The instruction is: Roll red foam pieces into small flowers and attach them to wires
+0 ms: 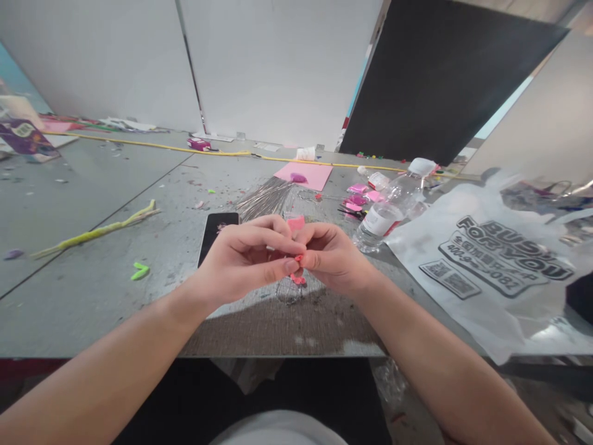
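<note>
Over the front of the table, my left hand [252, 253] and my right hand [331, 256] meet with their fingertips pinched together. Between them is a small red piece of modelling clay [299, 259], partly covered by the thumbs and fingers. Just below the fingertips, more coral-red bits [299, 280] show near a thin coiled wire [290, 293]. A pink lump [295, 224] appears right behind the hands; whether a finger touches it I cannot tell. A black phone [214, 232] lies beside my left hand, partly behind it.
A bundle of thin metal wires [266, 198] lies behind the hands, by a pink sheet [315, 176]. To the right stand a clear water bottle [391, 207] and a white plastic bag [463, 259]. Pink packets [356, 199] lie near the bottle. Yellow-green twisted stems [97, 233] lie left.
</note>
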Action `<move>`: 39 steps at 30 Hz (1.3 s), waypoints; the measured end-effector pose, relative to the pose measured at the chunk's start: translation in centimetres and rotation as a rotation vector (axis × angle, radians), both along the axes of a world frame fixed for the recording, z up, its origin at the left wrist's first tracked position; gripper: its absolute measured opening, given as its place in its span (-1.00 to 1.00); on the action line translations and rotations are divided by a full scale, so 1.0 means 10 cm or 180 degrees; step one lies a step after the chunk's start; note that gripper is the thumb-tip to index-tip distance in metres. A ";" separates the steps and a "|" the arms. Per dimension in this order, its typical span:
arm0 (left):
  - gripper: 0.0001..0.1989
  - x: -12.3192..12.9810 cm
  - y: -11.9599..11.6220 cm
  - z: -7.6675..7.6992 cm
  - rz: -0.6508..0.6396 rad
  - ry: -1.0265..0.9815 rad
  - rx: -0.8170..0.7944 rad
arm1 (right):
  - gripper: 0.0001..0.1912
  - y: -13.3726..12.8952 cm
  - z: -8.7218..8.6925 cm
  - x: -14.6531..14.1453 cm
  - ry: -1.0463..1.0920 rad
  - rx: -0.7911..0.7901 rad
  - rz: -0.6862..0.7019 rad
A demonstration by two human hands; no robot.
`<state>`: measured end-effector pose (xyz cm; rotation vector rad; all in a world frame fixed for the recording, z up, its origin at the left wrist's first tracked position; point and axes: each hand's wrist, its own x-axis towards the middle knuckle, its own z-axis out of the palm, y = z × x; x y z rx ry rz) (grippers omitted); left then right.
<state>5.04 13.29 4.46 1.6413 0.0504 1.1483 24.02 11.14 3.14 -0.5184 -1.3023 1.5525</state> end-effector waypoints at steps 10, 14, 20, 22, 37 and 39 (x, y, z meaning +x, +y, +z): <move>-0.74 0.00 0.01 0.01 -0.0120 -0.0074 -0.0037 | -0.73 -0.03 0.05 -0.02 -0.0056 -0.0020 0.0025; -0.76 0.00 0.01 0.00 -0.0232 -0.0093 -0.0126 | -0.76 -0.03 0.04 -0.02 -0.0018 0.0018 0.0068; -0.79 -0.01 0.01 0.00 -0.0185 -0.0030 -0.0202 | -0.77 -0.02 0.04 -0.04 0.0074 0.0026 0.0028; -0.79 0.00 0.01 0.01 -0.0161 -0.0051 -0.0194 | -0.79 -0.03 0.05 -0.04 0.0139 0.0077 0.0075; -0.82 -0.04 0.05 -0.06 -0.0451 0.0013 -0.0514 | -0.81 -0.03 0.05 -0.03 -0.0007 0.0084 0.0059; -0.86 -0.04 0.04 -0.06 -0.0510 0.0026 -0.0557 | -0.82 -0.04 0.07 -0.03 0.0035 0.0146 0.0126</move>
